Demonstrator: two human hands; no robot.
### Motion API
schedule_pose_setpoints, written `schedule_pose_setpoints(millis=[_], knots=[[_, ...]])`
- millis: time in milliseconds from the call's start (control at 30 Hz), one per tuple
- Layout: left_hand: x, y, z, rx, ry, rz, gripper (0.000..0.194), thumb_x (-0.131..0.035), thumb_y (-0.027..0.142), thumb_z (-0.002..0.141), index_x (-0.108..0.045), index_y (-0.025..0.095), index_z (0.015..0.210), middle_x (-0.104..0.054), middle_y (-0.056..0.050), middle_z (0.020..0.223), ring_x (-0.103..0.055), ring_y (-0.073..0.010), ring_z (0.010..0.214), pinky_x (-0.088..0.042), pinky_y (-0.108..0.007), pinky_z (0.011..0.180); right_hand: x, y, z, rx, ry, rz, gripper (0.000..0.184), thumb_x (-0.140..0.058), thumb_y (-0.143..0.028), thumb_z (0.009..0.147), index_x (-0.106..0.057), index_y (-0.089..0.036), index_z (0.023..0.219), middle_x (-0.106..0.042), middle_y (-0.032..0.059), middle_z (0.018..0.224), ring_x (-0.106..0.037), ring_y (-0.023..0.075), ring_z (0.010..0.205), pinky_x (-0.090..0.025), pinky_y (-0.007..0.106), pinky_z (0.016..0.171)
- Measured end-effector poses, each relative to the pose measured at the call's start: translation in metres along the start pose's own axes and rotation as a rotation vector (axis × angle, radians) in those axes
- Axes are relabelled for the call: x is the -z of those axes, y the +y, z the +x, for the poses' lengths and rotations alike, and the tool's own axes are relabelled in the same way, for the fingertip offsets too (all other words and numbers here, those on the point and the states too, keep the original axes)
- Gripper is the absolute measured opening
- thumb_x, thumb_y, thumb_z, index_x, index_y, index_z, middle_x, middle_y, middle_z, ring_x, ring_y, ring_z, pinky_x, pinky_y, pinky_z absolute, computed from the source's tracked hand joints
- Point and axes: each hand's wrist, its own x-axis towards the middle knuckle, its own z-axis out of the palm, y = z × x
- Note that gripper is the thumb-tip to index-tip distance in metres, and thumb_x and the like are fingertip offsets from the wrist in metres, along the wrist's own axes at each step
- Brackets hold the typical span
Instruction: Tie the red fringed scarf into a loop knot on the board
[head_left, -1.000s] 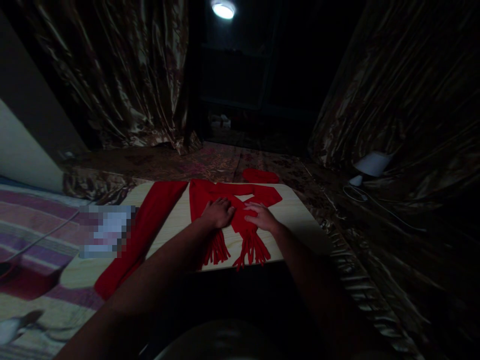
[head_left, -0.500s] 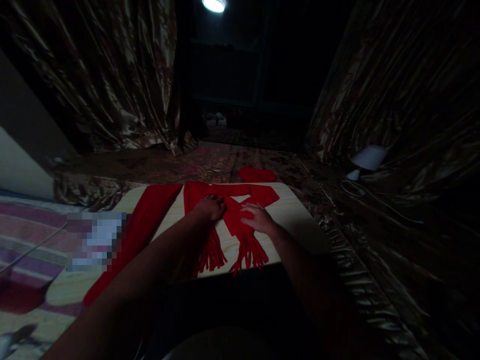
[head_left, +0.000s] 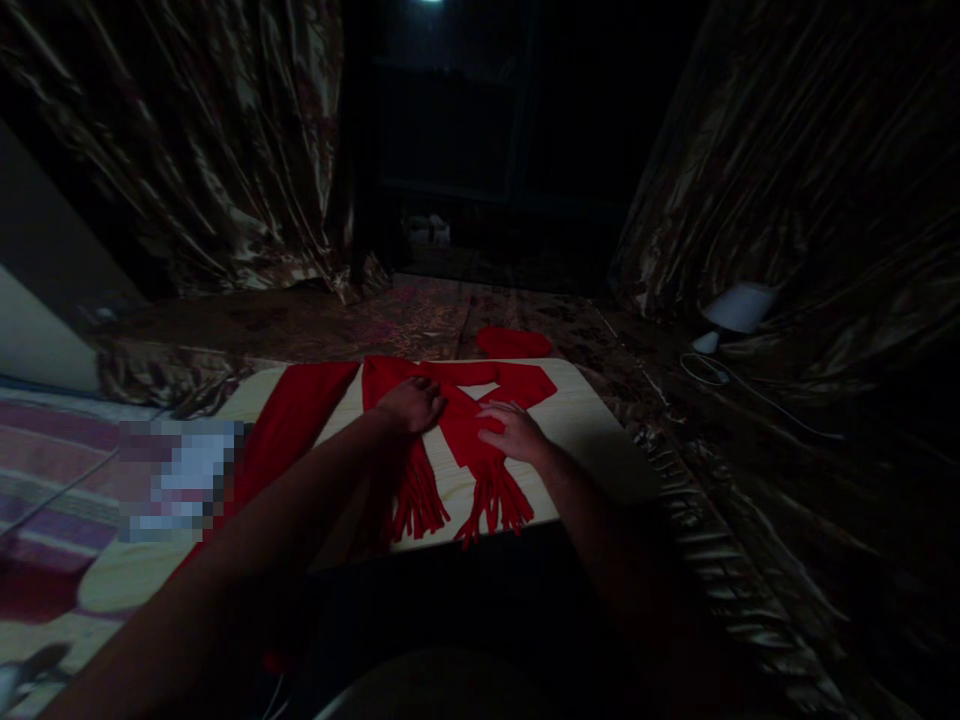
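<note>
Red scarf (head_left: 463,432): lying under both hands on the tabletop (head_left: 592,440), fringes (head_left: 498,497) pointing toward its near edge.
Left hand (head_left: 412,404): covering the left strip, grip closure unclear.
Right hand (head_left: 516,433): resting nearer the right fringe, spread flat, pinching nothing.

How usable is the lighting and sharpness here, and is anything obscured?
Head view, centre: dim, yet the red fringed cloth, left hand and right hand stay readable; head view, top edge: a bright light, cut off by the frame; head view, left: coarse pixel blocks mask detail; head view, right: the curtain sinks into darkness.
</note>
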Motion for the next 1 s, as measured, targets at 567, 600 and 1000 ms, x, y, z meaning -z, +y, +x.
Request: schedule_pose_setpoints(millis=[567,600,1000], knots=[[0.015,-0.013,-0.047,0.207,0.195,-0.148,0.044,-0.040,0.035,0.095,-0.065,0.028,0.130,-0.069,-0.005,0.129,-0.067,-0.0248,0.111,-0.051,-0.034,0.093,0.008,-0.011,-0.003,0.044,0.146,0.072,0.028,-0.069,-0.030,0.080,-0.073,-0.026,0.107,-0.069,0.0061,0.125,-0.060,0.0233,0.122,-0.042,0.040,0.108],[0.013,-0.014,-0.057,0.212,0.230,-0.147,0.043,-0.041,0.037,0.095,-0.067,0.028,0.127,-0.069,-0.005,0.128,-0.067,-0.0253,0.111,-0.051,-0.034,0.093,0.010,-0.012,-0.004,0.008,0.232,0.066,0.024,-0.066,-0.028,0.081,-0.074,-0.024,0.103,-0.071,0.0069,0.120,-0.062,0.0230,0.118,-0.044,0.039,0.106],[-0.022,-0.035,-0.085,0.341,0.394,-0.289,0.041,-0.047,0.033,0.087,-0.073,0.015,0.114,-0.067,-0.014,0.129,-0.059,-0.0287,0.124,-0.045,-0.042,0.109,0.018,0.033,-0.001,-0.650,0.720,0.467,0.020,-0.060,-0.038,0.070,-0.065,-0.020,0.080,-0.063,-0.0009,0.059,-0.058,0.0181,0.058,-0.046,0.028,0.055]])
